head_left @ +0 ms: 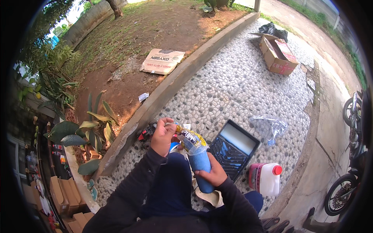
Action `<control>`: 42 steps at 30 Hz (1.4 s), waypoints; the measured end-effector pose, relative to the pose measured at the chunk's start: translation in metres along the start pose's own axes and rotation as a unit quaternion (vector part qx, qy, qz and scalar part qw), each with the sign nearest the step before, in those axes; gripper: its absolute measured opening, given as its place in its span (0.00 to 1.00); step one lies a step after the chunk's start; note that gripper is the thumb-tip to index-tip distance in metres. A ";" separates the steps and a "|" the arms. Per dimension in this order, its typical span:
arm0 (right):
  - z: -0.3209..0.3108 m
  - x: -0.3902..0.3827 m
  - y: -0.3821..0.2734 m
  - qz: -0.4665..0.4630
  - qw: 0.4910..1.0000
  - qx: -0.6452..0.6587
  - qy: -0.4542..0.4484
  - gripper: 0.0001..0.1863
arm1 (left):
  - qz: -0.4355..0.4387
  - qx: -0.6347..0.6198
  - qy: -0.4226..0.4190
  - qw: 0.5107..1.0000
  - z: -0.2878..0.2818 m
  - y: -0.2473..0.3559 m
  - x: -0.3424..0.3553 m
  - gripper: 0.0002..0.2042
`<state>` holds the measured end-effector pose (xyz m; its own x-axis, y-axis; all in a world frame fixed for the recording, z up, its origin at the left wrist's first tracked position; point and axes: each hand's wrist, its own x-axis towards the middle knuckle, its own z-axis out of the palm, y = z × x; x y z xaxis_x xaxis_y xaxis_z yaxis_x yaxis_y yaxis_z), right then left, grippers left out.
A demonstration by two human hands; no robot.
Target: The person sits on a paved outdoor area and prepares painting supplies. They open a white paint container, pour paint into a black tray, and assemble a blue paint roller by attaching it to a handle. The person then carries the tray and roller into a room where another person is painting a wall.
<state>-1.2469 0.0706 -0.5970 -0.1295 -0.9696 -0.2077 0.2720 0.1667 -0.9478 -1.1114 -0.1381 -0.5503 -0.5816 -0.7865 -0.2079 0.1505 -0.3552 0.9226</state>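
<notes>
A blue paint roller cover (201,163) is in my right hand (213,173), its fingers wrapped round the lower half. A clear plastic wrapper with a yellow printed part (190,140) covers the upper end of the roller cover. My left hand (162,136) is closed beside the wrapper's far end, thumb and fingers together. Whether it pinches the wrapper's edge is hidden. Right of the roller cover lies a black paint tray (253,150), with whitish liquid at its far end and blue smears on its ribbed slope. Red and black items (144,135) lie partly behind my left hand.
A white jug with a red cap (269,179) and a crumpled clear plastic bottle (272,130) are on the pebbled tiles to the right. Farther off are an open cardboard box (281,66) and flattened cardboard (162,61). A low curb (182,73) borders the soil. Motorcycle wheels (340,194) stand far right.
</notes>
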 end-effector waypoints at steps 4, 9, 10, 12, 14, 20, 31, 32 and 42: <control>-0.014 0.008 0.005 -0.029 0.996 -0.086 -0.011 0.39 | 0.035 0.297 -0.180 0.937 0.015 0.013 -0.002 0.11; -0.013 0.014 0.006 -0.093 0.992 0.023 0.077 0.33 | -0.004 0.384 -0.151 0.911 0.043 0.001 -0.004 0.07; -0.009 0.015 0.002 -0.092 0.991 0.026 0.096 0.32 | 0.012 0.400 -0.146 0.905 0.043 0.000 -0.002 0.07; -0.002 0.018 -0.003 -0.093 0.986 0.034 0.133 0.30 | 0.046 0.432 -0.135 0.891 0.044 0.001 0.001 0.07; -0.002 0.017 -0.008 -0.094 0.984 0.013 0.149 0.27 | 0.022 0.353 -0.109 0.929 0.044 -0.003 -0.001 0.08; -0.019 0.014 -0.006 -0.114 0.986 0.033 0.114 0.27 | -0.067 0.163 -0.011 0.984 0.034 -0.024 -0.004 0.07; -0.040 0.004 0.007 -0.096 0.989 0.110 -0.022 0.43 | 0.129 0.346 0.104 0.924 0.045 -0.021 -0.006 0.11; -0.040 0.002 0.008 -0.107 0.988 0.113 -0.020 0.43 | 0.158 0.387 0.139 0.898 0.053 -0.015 -0.015 0.12; -0.040 -0.001 0.003 -0.115 0.986 0.120 -0.019 0.45 | 0.283 0.568 -0.026 0.772 0.078 0.001 -0.068 0.13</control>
<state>-1.2841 0.0792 -0.6091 -0.1784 -0.9838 0.0191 0.4589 -0.1004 -0.8828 -1.1343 -0.0455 -0.5099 -0.7160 -0.6206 0.3196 -0.3881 0.7345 0.5567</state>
